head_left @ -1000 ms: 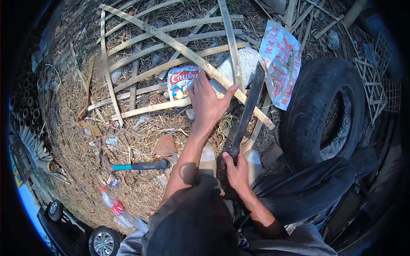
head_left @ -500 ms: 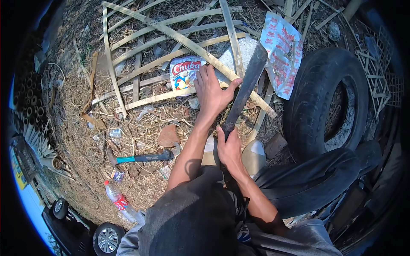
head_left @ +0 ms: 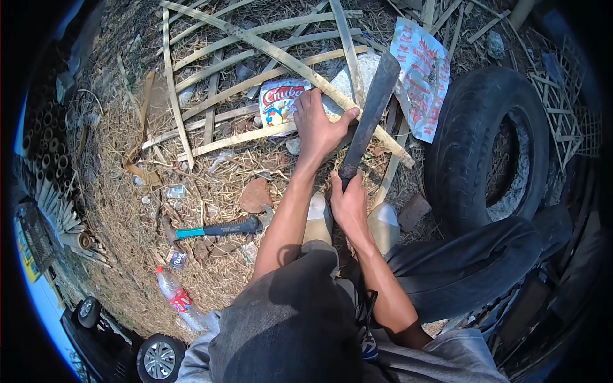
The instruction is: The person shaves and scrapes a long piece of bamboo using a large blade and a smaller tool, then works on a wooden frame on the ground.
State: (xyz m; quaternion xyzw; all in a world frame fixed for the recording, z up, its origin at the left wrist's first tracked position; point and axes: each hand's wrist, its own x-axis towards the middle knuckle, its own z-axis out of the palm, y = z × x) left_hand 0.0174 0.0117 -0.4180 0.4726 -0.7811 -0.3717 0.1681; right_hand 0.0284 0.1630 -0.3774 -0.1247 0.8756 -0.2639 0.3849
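My right hand [head_left: 350, 203] is wrapped round the handle of a machete [head_left: 373, 112]. Its dark, broad blade points up and away, crossing over the thick end of a bamboo strip [head_left: 287, 60]. That strip belongs to a loose lattice of split bamboo lying on the ground in front of me. My left hand [head_left: 319, 131] grips the strip beside the blade, thumb toward the blade and fingers on the far left side. Just left of those fingers, a colourful snack packet [head_left: 276, 107] lies among the strips. The underside of the left-hand grip is hidden.
A black tyre [head_left: 472, 140] stands at the right, near a white-and-red plastic sheet [head_left: 421, 76]. To the left on dry straw lie a hammer [head_left: 217, 228], a plastic bottle [head_left: 177, 295] and a brick shard [head_left: 255, 195]. Bamboo poles [head_left: 54, 153] are stacked far left.
The view has shifted slightly. Both hands keep their holds, and the machete still lies across the strip with its tip a little farther up in the picture.
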